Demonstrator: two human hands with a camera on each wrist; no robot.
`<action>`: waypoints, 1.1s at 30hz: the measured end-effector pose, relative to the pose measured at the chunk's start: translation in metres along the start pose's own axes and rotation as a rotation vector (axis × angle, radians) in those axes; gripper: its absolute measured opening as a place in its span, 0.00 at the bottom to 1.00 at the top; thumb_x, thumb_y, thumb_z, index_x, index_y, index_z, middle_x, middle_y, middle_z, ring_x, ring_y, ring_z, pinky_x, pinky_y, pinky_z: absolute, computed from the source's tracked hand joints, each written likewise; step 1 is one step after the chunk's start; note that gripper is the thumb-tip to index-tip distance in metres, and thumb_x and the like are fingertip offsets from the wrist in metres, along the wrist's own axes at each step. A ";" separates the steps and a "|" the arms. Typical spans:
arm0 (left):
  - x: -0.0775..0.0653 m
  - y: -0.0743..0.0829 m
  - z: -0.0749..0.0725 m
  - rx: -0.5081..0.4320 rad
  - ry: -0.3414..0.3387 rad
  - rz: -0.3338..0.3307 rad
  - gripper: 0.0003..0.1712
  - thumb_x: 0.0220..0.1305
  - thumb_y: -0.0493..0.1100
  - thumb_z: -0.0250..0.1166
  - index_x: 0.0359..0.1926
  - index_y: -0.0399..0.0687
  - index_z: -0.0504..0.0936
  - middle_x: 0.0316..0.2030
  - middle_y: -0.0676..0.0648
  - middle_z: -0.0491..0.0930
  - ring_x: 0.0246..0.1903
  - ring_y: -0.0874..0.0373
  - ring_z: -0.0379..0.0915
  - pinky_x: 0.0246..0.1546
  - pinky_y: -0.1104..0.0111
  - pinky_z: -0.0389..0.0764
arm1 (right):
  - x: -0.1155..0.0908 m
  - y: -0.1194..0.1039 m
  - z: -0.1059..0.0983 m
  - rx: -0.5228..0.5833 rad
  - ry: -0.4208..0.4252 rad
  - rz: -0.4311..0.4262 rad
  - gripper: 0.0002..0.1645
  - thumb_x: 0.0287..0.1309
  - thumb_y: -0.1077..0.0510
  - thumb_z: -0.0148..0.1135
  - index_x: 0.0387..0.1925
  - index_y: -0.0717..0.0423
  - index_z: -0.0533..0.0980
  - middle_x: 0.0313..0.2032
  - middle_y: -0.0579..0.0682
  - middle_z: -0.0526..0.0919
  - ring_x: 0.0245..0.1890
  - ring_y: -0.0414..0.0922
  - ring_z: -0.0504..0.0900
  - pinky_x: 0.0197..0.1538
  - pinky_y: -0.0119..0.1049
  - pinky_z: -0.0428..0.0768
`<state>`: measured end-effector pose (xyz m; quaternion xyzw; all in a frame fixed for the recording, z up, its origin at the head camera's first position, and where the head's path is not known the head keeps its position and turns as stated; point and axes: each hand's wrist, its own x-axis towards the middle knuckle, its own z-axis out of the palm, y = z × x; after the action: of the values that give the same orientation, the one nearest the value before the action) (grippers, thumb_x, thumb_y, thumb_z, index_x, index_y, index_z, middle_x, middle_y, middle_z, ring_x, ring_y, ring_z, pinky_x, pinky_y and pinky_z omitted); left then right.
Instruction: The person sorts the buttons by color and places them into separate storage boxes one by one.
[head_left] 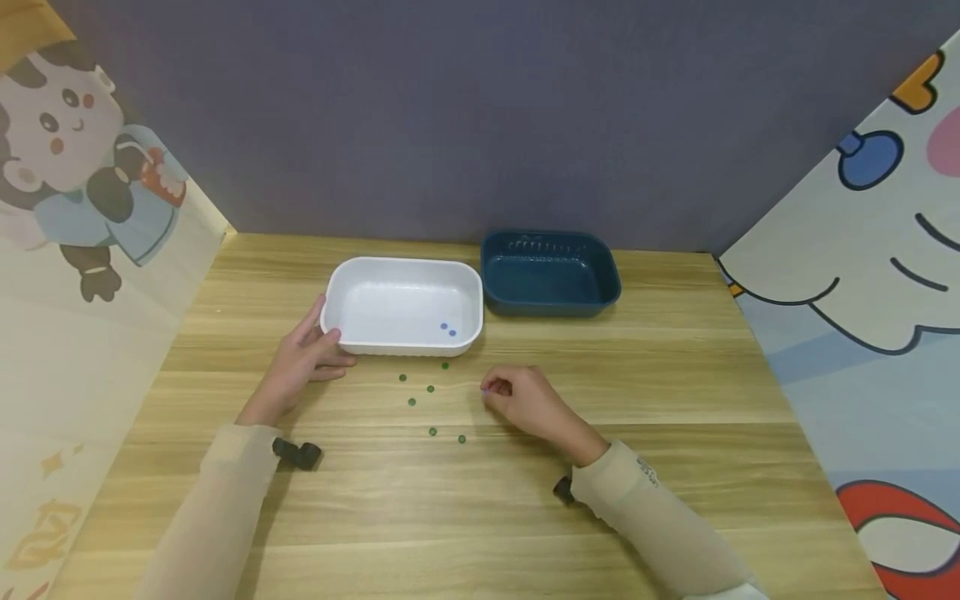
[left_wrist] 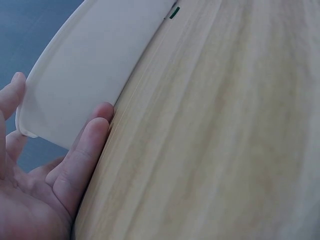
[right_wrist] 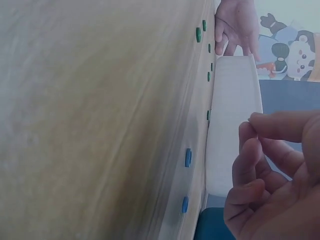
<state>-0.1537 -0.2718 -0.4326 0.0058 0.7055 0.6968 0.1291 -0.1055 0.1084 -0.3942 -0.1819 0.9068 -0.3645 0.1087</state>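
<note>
The left end of a white tub is held by the left hand, whose thumb is placed at the near corner and whose fingers are spread along the outer wall. In the left wrist view, two fingertips are seen low against the tub's side, close to the table.

The right hand is held just above the table, near the white tub's right corner. Its thumb and forefinger are brought together, and a small bluish piece is pinched at their tips; it is mostly hidden by them.

Two blue discs are contained in the white tub, near its right front corner. Two more discs, also blue, are shown lying on the table in the right wrist view. Six green discs are scattered on the table in front of the white tub, between the two hands.

A dark blue tub is set right beside the white tub, on its right and slightly farther back. A small black device is worn at the left wrist. The table is bounded at the back by a grey panel, and cartoon drawings are shown on the side panels.
</note>
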 end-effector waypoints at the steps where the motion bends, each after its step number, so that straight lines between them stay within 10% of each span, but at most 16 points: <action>1: 0.000 0.000 0.000 0.000 0.000 -0.002 0.43 0.77 0.49 0.58 0.80 0.75 0.41 0.76 0.33 0.52 0.39 0.51 0.87 0.40 0.57 0.86 | 0.000 0.000 0.000 0.008 0.007 0.000 0.02 0.63 0.61 0.68 0.37 0.55 0.85 0.27 0.38 0.82 0.29 0.36 0.78 0.52 0.51 0.76; 10: 0.000 0.001 0.001 0.004 0.000 -0.003 0.43 0.76 0.50 0.58 0.79 0.76 0.42 0.76 0.35 0.51 0.39 0.51 0.87 0.41 0.57 0.86 | 0.001 0.000 0.001 0.045 0.045 -0.008 0.02 0.61 0.63 0.69 0.37 0.57 0.85 0.28 0.41 0.83 0.28 0.36 0.79 0.35 0.33 0.80; 33: -0.003 0.003 0.002 0.010 0.003 -0.001 0.43 0.76 0.51 0.58 0.79 0.77 0.42 0.76 0.34 0.52 0.39 0.52 0.87 0.42 0.58 0.86 | 0.011 0.000 -0.005 0.170 0.054 0.096 0.05 0.61 0.60 0.70 0.40 0.56 0.85 0.31 0.43 0.84 0.31 0.40 0.80 0.34 0.34 0.81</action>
<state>-0.1509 -0.2700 -0.4293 0.0049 0.7091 0.6933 0.1284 -0.1174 0.1066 -0.3914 -0.1186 0.8827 -0.4395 0.1167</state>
